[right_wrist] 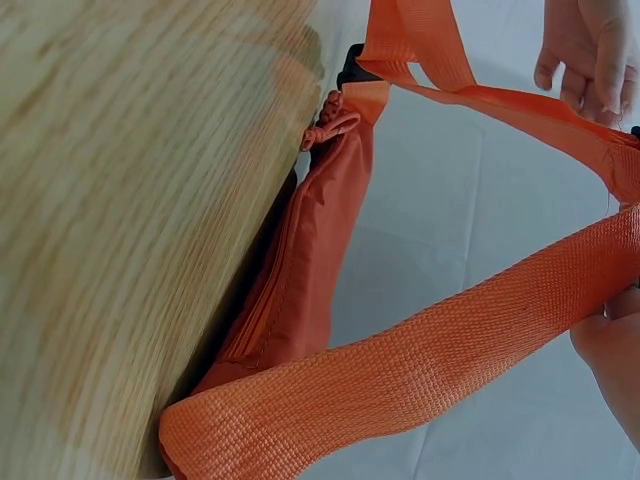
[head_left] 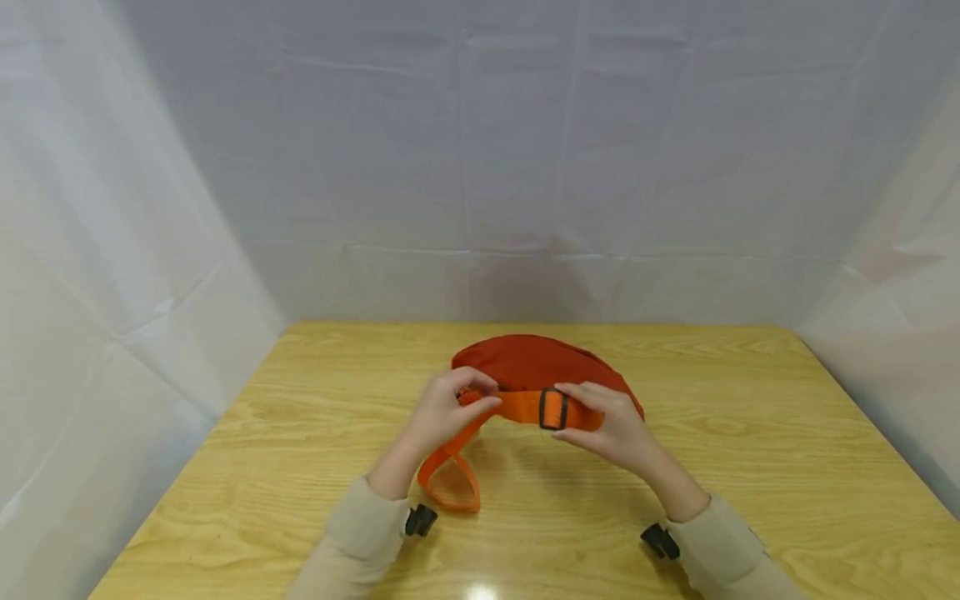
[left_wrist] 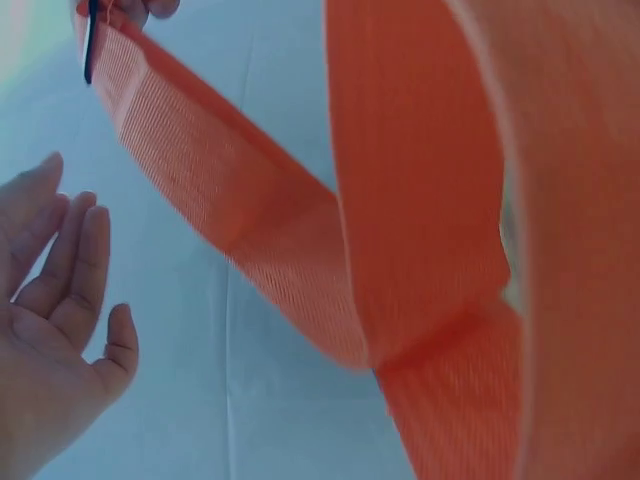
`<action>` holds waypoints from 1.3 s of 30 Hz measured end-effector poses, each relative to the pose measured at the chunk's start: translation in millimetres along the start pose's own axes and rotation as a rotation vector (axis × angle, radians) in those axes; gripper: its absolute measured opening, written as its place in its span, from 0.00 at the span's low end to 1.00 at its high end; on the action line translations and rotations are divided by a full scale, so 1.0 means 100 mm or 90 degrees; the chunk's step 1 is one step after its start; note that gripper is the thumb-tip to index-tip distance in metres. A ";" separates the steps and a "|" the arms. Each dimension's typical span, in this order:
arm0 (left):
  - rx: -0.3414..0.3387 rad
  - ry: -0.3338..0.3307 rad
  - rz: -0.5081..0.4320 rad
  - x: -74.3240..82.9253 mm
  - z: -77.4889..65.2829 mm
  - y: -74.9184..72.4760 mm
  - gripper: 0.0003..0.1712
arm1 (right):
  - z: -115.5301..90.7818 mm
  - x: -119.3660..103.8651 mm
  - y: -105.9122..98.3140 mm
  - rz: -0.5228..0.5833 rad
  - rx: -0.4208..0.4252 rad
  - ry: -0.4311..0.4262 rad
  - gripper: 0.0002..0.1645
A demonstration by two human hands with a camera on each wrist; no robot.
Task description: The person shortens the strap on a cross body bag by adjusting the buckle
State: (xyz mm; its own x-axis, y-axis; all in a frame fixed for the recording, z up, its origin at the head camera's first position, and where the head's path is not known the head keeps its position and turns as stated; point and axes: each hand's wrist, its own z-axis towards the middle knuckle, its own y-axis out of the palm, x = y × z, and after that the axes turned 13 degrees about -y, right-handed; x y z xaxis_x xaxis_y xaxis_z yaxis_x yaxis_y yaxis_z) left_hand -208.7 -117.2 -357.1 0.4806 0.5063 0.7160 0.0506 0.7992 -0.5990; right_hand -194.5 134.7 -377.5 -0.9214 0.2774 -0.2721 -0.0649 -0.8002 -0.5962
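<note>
A red waist bag [head_left: 525, 358] with an orange webbing strap [head_left: 517, 407] lies on the table. My right hand [head_left: 618, 425] pinches the strap beside its black slide buckle [head_left: 553, 409], holding that stretch raised in front of the bag. In the right wrist view the thumb of this hand [right_wrist: 615, 350] presses the webbing at the frame's edge. My left hand [head_left: 453, 408] is at the strap's left stretch; the left wrist view shows its fingers [left_wrist: 75, 260] loosely extended, apart from the webbing. A strap loop [head_left: 450, 483] hangs below the left hand.
The wooden table [head_left: 300, 433] carries the bag near its middle. White sheeting [head_left: 525, 167] hangs behind and at both sides. A knotted red zipper cord [right_wrist: 335, 125] and a black buckle [right_wrist: 355, 65] show at one end of the bag.
</note>
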 end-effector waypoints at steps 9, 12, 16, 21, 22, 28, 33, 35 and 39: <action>-0.035 0.130 0.001 0.07 0.08 0.16 0.19 | -0.01 0.01 0.00 0.000 -0.003 -0.010 0.34; -0.058 0.132 0.018 0.11 0.09 0.19 0.23 | 0.00 0.00 -0.01 -0.004 -0.003 -0.017 0.34; -0.086 0.129 0.026 0.15 0.10 0.22 0.26 | 0.01 0.00 -0.01 -0.003 -0.002 -0.019 0.34; -0.100 0.154 0.039 0.15 0.10 0.28 0.28 | 0.01 0.00 0.00 0.010 -0.001 -0.021 0.33; -0.102 0.154 0.041 0.15 0.10 0.28 0.28 | 0.01 0.00 -0.01 0.012 -0.001 -0.023 0.33; -0.106 0.148 0.051 0.16 0.09 0.30 0.30 | 0.00 0.02 0.00 0.019 -0.003 -0.042 0.32; -0.108 0.156 0.046 0.17 0.09 0.30 0.29 | 0.00 0.02 0.00 0.029 -0.010 -0.045 0.33; -0.108 0.164 0.045 0.17 0.09 0.30 0.28 | 0.01 0.01 -0.01 0.036 -0.012 -0.048 0.33; -0.104 0.179 0.039 0.16 0.09 0.30 0.26 | 0.03 0.00 -0.03 0.051 -0.022 -0.052 0.35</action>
State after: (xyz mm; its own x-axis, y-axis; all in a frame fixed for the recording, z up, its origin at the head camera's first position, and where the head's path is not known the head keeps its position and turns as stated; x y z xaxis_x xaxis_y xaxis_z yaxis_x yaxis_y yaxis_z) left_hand -207.6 -81.9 -360.6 0.7090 0.4244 0.5632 0.1428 0.6957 -0.7040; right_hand -195.0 135.2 -373.8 -0.9513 0.1684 -0.2581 0.0217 -0.7988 -0.6012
